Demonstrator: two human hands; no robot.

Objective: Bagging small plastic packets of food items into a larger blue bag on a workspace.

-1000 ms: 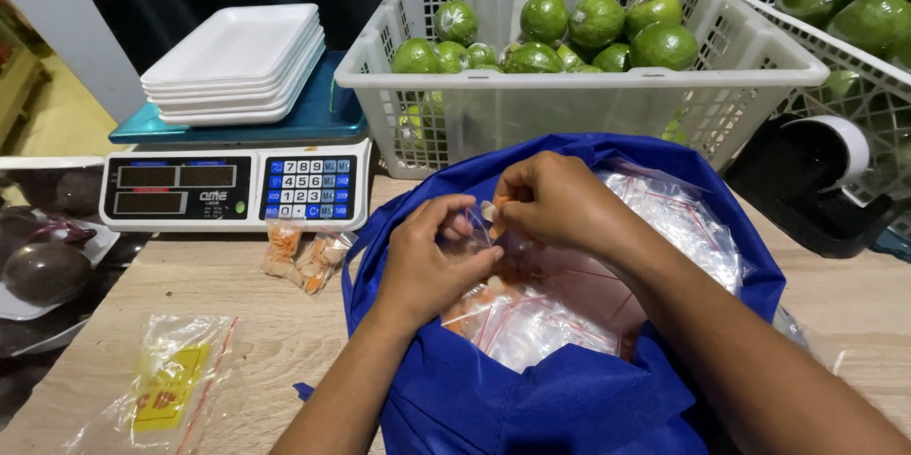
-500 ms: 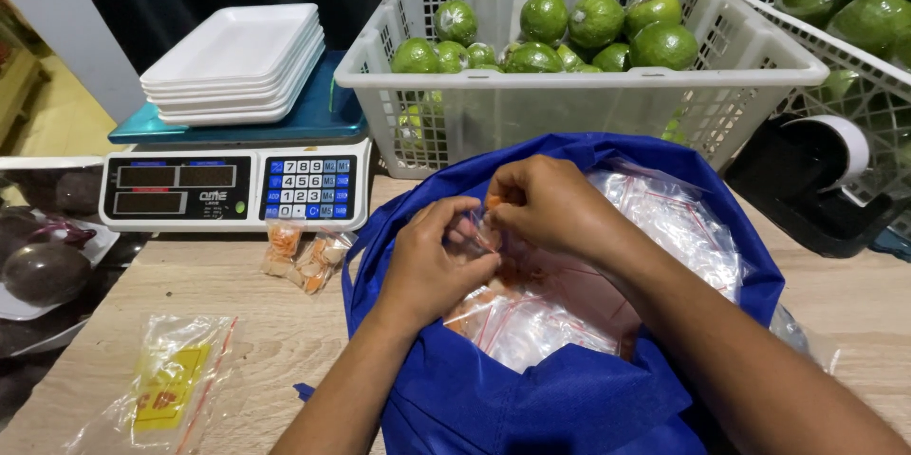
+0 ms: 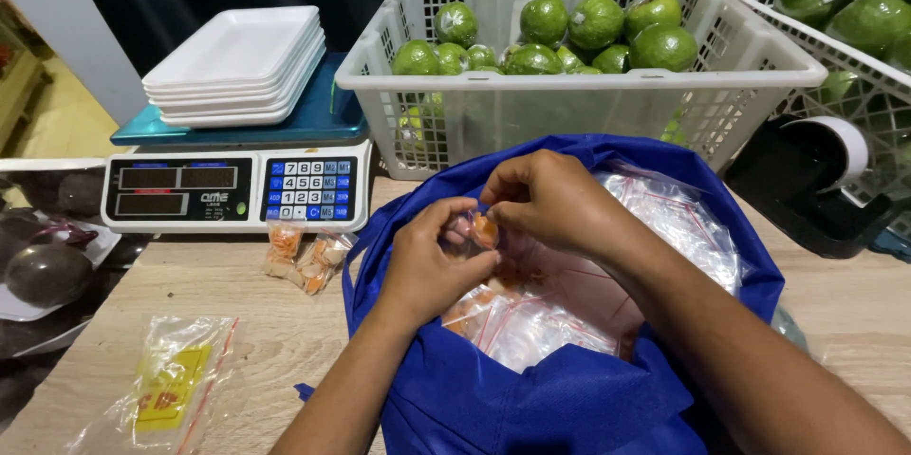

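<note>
Small clear zip pouch (image 3: 472, 229) with orange pieces inside, pinched between left hand (image 3: 424, 260) and right hand (image 3: 550, 201), both grips clamped on it, above open blue bag (image 3: 569, 398) stuffed with similar pouches (image 3: 664, 218). Likely very light, thin slippery film, limp, contents maybe crushable; best taken at top seal edge with fingertips. Transparent, red zip line, orange filling. On table (image 3: 237, 322): scale (image 3: 237, 185), two filled pouches (image 3: 306, 254) beside it.

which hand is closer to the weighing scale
Left. The left hand is over the blue bag's left edge, nearest the scale; the right hand is farther right, above the bag's middle.
</note>
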